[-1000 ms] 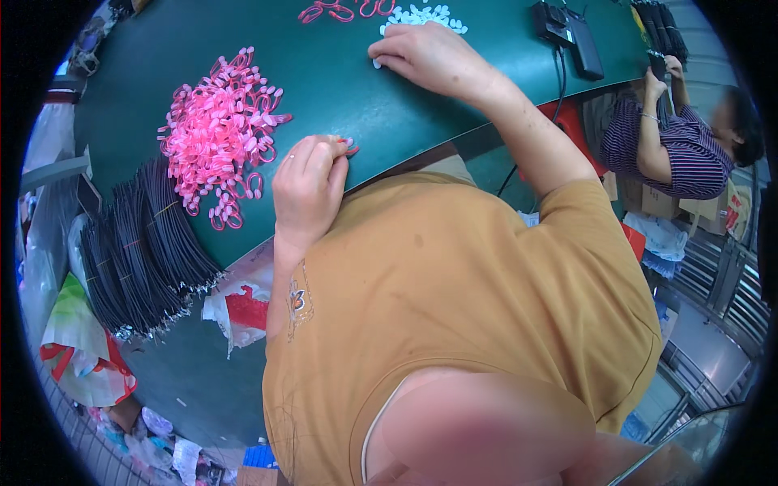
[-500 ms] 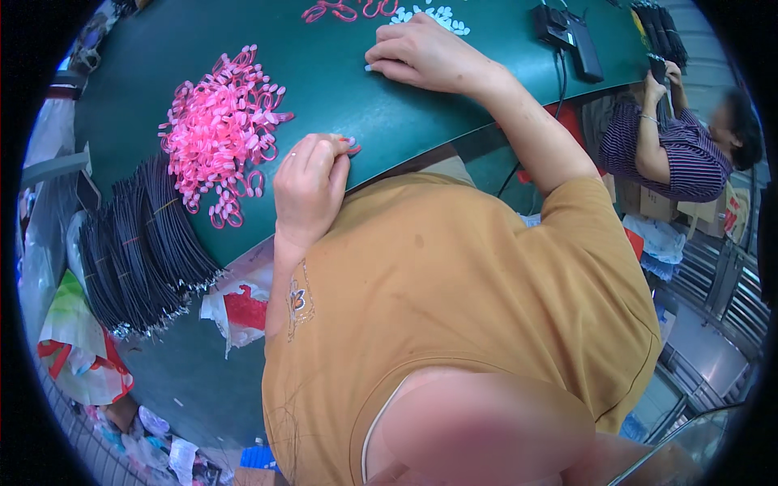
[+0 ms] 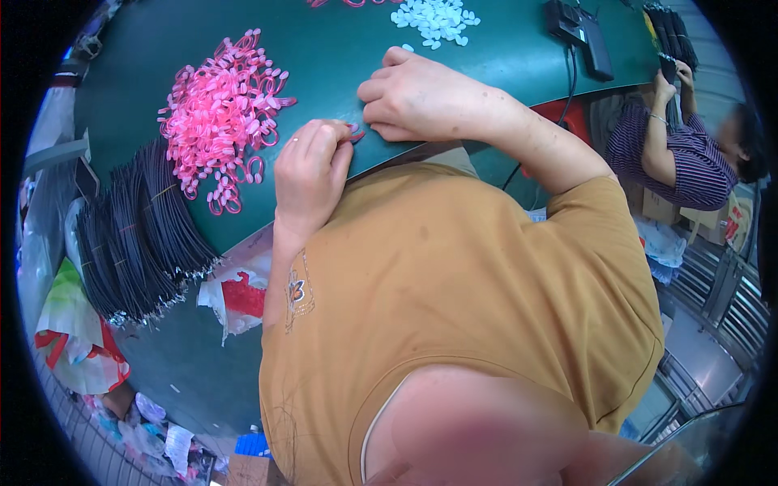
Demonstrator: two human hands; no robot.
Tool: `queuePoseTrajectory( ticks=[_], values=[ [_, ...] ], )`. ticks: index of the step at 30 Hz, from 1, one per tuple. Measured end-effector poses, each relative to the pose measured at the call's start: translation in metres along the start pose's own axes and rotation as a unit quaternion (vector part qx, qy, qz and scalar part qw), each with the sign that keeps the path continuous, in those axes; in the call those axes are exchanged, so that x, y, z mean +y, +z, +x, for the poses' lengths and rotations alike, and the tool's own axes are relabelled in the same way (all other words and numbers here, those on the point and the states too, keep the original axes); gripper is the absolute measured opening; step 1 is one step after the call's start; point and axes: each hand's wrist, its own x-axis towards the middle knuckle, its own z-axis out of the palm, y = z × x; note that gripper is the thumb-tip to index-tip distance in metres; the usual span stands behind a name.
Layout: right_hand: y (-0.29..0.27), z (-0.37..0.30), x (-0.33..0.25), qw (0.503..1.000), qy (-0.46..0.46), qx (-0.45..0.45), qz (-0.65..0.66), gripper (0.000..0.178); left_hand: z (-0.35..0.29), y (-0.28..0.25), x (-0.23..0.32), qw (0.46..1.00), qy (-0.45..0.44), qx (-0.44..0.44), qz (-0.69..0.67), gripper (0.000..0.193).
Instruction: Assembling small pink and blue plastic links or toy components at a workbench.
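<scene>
My left hand (image 3: 309, 170) is closed near the table's front edge, thumb and fingers pinching a small red loop (image 3: 357, 137) that sticks out at the fingertips. Just right of it, my right hand (image 3: 417, 97) is curled, palm down, fingertips turned toward the left hand. Whatever it pinches is hidden behind the fingers. Beyond the right hand lies a heap of small white oval pieces (image 3: 438, 21), with one loose white piece (image 3: 408, 48) nearer to me. Left of my left hand is a big pile of pink loops with pale oval pieces on them (image 3: 219, 117).
Bundles of black cords (image 3: 134, 239) with silvery ends hang over the left edge of the green table (image 3: 324, 77). More red loops (image 3: 352, 2) lie at the far edge. A black device with a cable (image 3: 579, 36) sits at right. A person in a striped top (image 3: 673, 154) handles black cords.
My right hand has come back from the white heap toward me and now sits beside my left hand. The white piece seen at its fingertips is hidden. My left hand has barely moved.
</scene>
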Motion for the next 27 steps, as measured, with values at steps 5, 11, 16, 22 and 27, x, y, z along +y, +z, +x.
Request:
queuePoseTrajectory(
  ticks=[5,11,16,22,27],
  values=[
    [-0.003,-0.006,0.009,0.998,0.02,-0.025,0.045,0.009,0.001,0.0,0.0,1.0,0.004,0.005,0.0,0.021],
    [-0.012,-0.01,0.015,0.998,0.03,-0.006,0.063,0.017,0.001,0.0,-0.001,1.0,0.002,0.007,0.004,0.02],
    [-0.008,-0.012,0.01,0.996,0.045,0.061,0.042,0.013,0.002,0.0,0.0,1.0,0.001,0.008,0.002,0.02],
    [0.005,-0.014,0.025,0.992,0.105,0.069,0.013,0.016,0.001,-0.002,-0.001,1.0,-0.015,-0.013,-0.002,0.021],
    [0.007,-0.011,0.026,0.992,0.112,0.046,0.04,0.018,0.0,-0.002,0.0,1.0,-0.018,-0.013,0.0,0.02]
  ],
)
